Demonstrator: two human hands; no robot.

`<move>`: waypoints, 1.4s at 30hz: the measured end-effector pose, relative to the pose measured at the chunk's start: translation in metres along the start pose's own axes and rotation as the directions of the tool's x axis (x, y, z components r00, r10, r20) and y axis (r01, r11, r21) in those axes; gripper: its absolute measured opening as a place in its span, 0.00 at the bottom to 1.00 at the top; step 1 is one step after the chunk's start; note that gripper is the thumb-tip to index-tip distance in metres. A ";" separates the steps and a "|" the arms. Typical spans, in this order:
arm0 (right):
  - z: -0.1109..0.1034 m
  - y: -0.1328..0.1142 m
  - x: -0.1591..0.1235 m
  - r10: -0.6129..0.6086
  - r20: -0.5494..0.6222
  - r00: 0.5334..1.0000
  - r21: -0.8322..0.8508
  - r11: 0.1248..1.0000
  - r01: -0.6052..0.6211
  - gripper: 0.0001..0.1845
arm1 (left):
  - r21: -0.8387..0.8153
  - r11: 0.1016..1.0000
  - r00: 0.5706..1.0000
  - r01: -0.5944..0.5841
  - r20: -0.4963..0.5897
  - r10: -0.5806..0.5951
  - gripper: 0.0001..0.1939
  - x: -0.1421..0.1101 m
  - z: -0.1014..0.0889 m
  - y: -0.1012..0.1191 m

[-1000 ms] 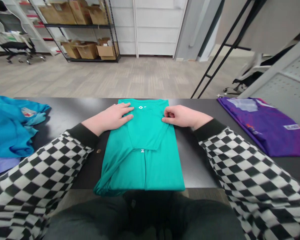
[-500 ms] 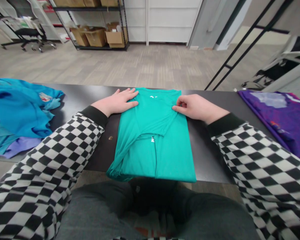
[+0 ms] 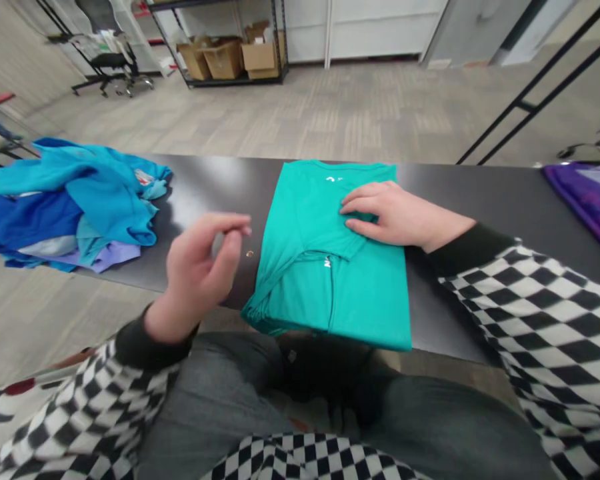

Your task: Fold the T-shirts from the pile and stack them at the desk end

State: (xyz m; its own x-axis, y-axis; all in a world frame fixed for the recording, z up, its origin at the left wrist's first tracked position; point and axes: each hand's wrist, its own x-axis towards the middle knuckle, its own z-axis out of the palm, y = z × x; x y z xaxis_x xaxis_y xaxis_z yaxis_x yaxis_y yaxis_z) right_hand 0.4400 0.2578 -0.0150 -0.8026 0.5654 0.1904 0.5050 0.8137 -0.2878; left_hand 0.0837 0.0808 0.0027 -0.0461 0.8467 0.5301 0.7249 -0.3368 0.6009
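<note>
A teal T-shirt point(image 3: 300, 213), partly folded, lies on the dark table with small white lettering near its collar and middle. Its lower edge reaches the table's near edge, and the lower left corner is bunched. My right hand point(image 3: 387, 213) rests on the shirt's upper right part, fingers spread loosely over the folded cloth. Raised to the left of the shirt is my left hand point(image 3: 200, 267), slightly blurred. Its fingers are loosely bent, a gap shows between thumb and forefinger, and no cloth is in it.
A heap of blue and lilac garments point(image 3: 75, 200) lies at the table's left end. Purple clothing point(image 3: 587, 200) sits at the far right of the dark table point(image 3: 215, 183). Beyond are black metal bars point(image 3: 535, 107), a shelf with cardboard boxes point(image 3: 225, 59) and an office chair point(image 3: 110, 60).
My left hand has left the shirt's upper left edge and come back toward me. My right hand has loosened from its pinch and lies farther onto the cloth. The view has turned left.
</note>
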 end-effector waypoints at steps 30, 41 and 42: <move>-0.002 -0.108 0.012 -0.441 -0.091 0.893 -0.066 0.897 0.436 0.15 | -0.226 0.835 0.864 0.502 0.091 -0.495 0.13 -0.136 0.007 0.004; 0.023 -0.179 0.029 -0.455 0.363 0.813 0.034 0.878 0.477 0.08 | -0.326 0.790 0.854 0.519 0.163 -0.494 0.05 -0.135 0.003 0.005; 0.024 -0.177 0.028 -0.456 0.363 0.813 0.035 0.878 0.477 0.08 | -0.340 0.801 0.869 0.493 0.157 -0.468 0.04 -0.136 0.002 0.006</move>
State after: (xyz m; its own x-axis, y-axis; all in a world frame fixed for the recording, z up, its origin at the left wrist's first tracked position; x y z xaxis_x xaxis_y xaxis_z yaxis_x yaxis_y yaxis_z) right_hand 0.3200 0.1265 0.0187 -0.9977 0.0398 -0.0545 0.0498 0.9795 -0.1952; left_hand 0.0958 -0.0355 -0.0663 -0.2715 0.9586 0.0854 0.3239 0.0075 0.9461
